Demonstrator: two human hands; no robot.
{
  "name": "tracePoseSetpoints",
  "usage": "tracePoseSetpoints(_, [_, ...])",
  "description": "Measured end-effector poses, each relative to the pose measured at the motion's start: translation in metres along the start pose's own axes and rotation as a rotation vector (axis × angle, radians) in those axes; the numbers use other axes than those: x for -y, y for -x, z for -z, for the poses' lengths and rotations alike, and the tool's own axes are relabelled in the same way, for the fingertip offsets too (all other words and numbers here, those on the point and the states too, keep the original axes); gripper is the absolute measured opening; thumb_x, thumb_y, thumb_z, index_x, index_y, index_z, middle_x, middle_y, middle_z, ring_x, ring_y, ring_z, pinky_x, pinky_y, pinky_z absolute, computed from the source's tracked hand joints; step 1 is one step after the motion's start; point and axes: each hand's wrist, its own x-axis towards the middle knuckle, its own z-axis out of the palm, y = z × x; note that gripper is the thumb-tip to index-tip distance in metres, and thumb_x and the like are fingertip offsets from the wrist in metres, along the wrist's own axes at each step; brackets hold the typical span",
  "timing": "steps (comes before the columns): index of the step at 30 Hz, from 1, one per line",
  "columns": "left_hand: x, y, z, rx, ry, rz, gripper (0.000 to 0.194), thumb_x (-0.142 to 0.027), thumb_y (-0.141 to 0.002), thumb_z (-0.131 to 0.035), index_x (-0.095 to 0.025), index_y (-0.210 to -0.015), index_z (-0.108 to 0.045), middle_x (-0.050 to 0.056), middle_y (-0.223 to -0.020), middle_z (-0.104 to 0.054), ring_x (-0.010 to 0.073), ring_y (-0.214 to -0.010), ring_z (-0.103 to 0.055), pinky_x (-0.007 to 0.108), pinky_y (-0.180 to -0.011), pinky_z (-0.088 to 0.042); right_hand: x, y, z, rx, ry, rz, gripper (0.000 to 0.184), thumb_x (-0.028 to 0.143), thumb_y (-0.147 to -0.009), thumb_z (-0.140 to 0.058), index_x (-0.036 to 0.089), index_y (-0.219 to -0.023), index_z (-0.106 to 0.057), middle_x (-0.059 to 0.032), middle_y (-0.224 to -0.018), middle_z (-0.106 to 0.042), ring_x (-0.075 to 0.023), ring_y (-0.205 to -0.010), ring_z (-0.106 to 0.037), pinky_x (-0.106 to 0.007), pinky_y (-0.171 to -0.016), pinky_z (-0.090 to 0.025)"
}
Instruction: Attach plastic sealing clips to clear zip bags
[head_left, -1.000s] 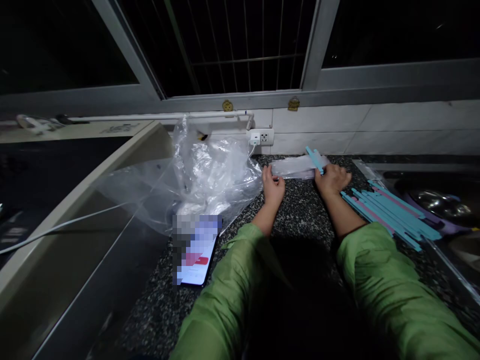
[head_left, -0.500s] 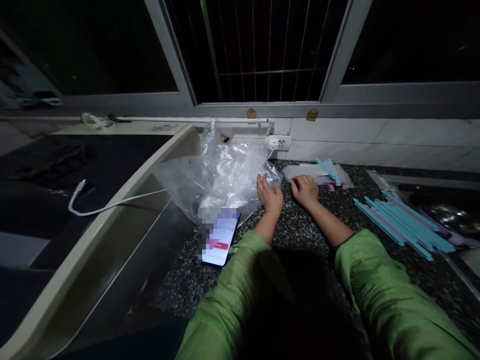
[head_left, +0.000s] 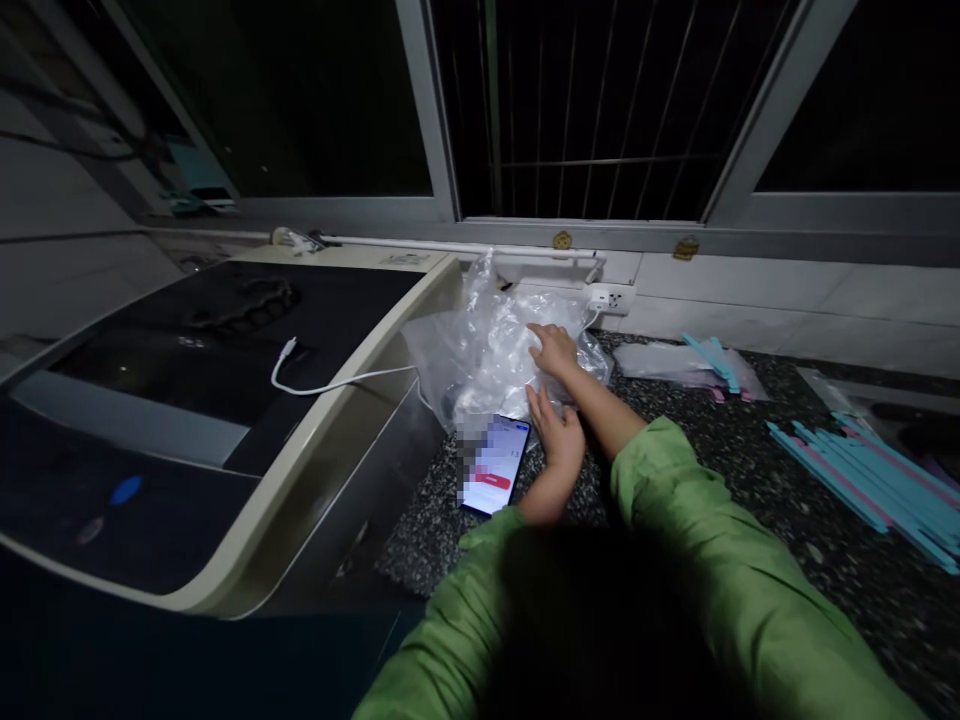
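A crumpled clear plastic bag (head_left: 487, 350) lies on the dark speckled counter against the wall. My right hand (head_left: 556, 352) is over the right part of this bag, thumb and forefinger apart, its fingertips at the plastic. Lower down, my left hand (head_left: 559, 438) is at the bag's near right edge with its fingers stretched out. Neither hand appears to grip anything. Just left of my left hand lies a phone (head_left: 499, 470) with a lit screen, flat on the counter.
A washing machine (head_left: 315, 440) with a dark lid stands at the left, a white cable (head_left: 345, 382) across it. A charger (head_left: 599, 299) sits in the wall socket. Flat plastic sleeves (head_left: 660, 362) and turquoise and pink strips (head_left: 862, 480) lie at the right.
My right hand has moved left from beside the flat sleeves onto the clear bag. My left hand is now lower, closer to the phone. The view has turned left.
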Motion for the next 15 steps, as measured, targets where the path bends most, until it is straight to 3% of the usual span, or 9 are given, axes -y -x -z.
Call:
tracePoseSetpoints(2, [-0.001,0.002,0.001,0.031,0.030,0.035,0.054,-0.011,-0.076,-0.042,-0.009,-0.130,-0.036,0.018,-0.149,-0.022,0.0228,-0.140,-0.016,0.040,-0.114,-0.020,0.007,-0.009,-0.007,0.031,-0.005,-0.026,0.042,0.020,-0.075,-0.058,0.022,-0.117,-0.059,-0.0119,-0.111,-0.063,-0.0287,-0.102,-0.052,-0.041,-0.087,-0.039])
tracePoseSetpoints(6, [-0.003,0.002,0.000,0.063,0.102,0.089,0.056,-0.010,-0.077,-0.041,-0.012,-0.132,-0.034,0.017,-0.149,-0.023,0.0246,-0.140,-0.017,0.046,-0.114,-0.020,0.006,-0.009,-0.013,0.023,-0.025,-0.020,0.020,0.021,-0.077,-0.055,0.022,-0.089,-0.070,-0.0083,-0.092,-0.069,-0.0257,-0.095,-0.054,-0.040,-0.086,-0.039])
tracePoseSetpoints(12, [-0.012,0.010,-0.004,0.107,0.077,0.009,0.052,-0.010,-0.077,-0.043,-0.012,-0.129,-0.038,0.018,-0.147,-0.028,0.0237,-0.139,-0.021,0.042,-0.113,-0.024,-0.017,0.027,0.006,-0.108,-0.054,-0.020,0.026,0.025,-0.080,-0.044,0.017,-0.089,-0.068,-0.0088,-0.093,-0.068,-0.0229,-0.092,-0.055,-0.036,-0.086,-0.040])
tracePoseSetpoints(15, [-0.021,0.017,0.005,0.142,-0.003,-0.052,0.047,-0.013,-0.078,-0.044,-0.014,-0.125,-0.043,0.016,-0.144,-0.033,0.0241,-0.136,-0.028,0.041,-0.110,-0.028,-0.033,0.054,0.021,-0.184,-0.088,-0.018,0.027,0.027,-0.079,-0.045,0.016,-0.088,-0.068,-0.0100,-0.091,-0.068,-0.0233,-0.091,-0.055,-0.036,-0.085,-0.041])
